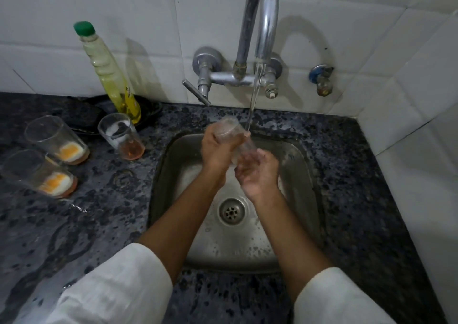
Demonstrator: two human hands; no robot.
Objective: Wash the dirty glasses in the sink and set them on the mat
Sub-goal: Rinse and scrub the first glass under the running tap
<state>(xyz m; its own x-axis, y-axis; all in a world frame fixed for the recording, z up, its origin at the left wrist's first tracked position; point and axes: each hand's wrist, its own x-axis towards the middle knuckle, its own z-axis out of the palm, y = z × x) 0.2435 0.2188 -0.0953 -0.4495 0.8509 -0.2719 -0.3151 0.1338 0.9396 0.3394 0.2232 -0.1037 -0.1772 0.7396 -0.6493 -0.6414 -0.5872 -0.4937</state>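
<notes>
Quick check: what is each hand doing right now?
Left hand: grips the glass over the sink.
Right hand: fingers curled round the same glass's lower end.

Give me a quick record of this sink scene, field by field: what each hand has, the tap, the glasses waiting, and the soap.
left hand: grips glass near its rim
right hand: cups the glass's lower end
tap: running, stream falls just right of the glass
sink: steel, hands over it
dirty glasses: three on counter, left of sink
soap bottle: green cap, behind the glasses
mat: not in view
</notes>
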